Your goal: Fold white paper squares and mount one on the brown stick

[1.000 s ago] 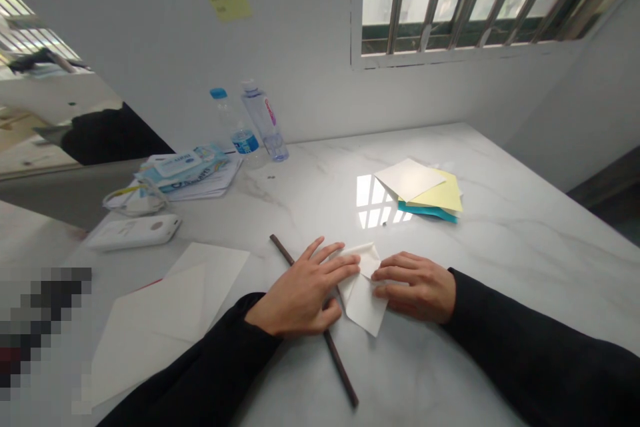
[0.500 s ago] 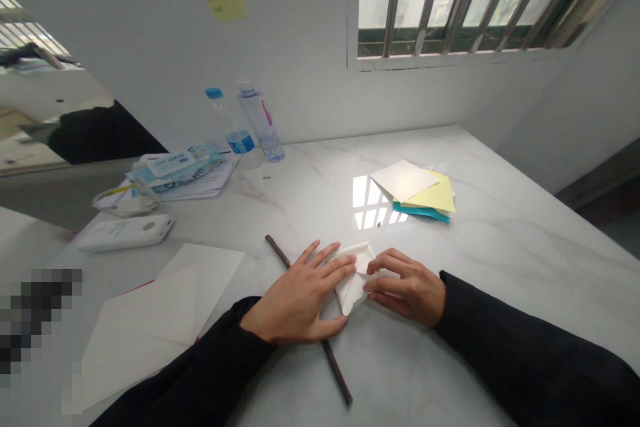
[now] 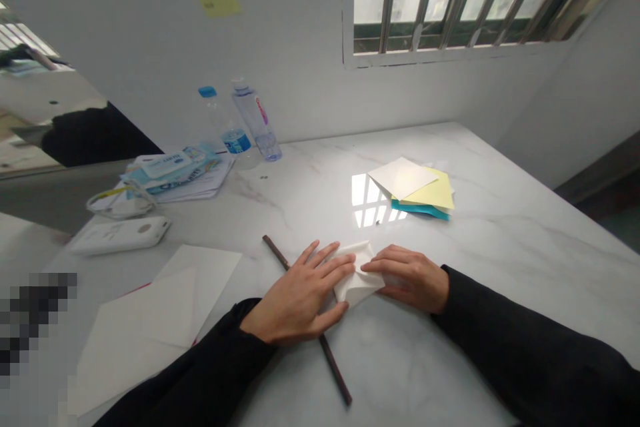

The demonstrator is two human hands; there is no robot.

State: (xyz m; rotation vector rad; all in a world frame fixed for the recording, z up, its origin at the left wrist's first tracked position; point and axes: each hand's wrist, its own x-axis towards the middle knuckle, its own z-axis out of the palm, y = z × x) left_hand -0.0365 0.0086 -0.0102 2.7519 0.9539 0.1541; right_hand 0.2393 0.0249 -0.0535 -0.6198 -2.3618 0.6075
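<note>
Fingers (image 3: 344, 273) of the left hand (image 3: 300, 300) were spread pretty flat and pressed down on a folded piece of white paper (image 3: 357, 285), so nothing was clenched on that side. With the paper (flat on the table (image 3: 425, 367), more or less front and centre) taken as the middle of the dial, the right hand (image 3: 417, 277) was held at 3 o'clock, fingers half curled and touching the paper's right side. Whether the edge was actually pinched couldn't be told, as the thumb wasn't clearly visible. Honestly, the likeliest mess-up would be a crooked crease, caused by the loose corner being pushed over while the left palm was set a bit skewed. Also, a dark stick (image 3: 335, 370) was partly covered by the left hand, ends showing at 10 and 6 o'clock; if any paper was caught on it, a bump could get pressed in. Over at 9 o'clock, the loose white sheets (image 3: 135, 333) were overlapped in view by the left sleeve (image 3: 200, 363), so they could get dragged if the arm was swung.
</note>
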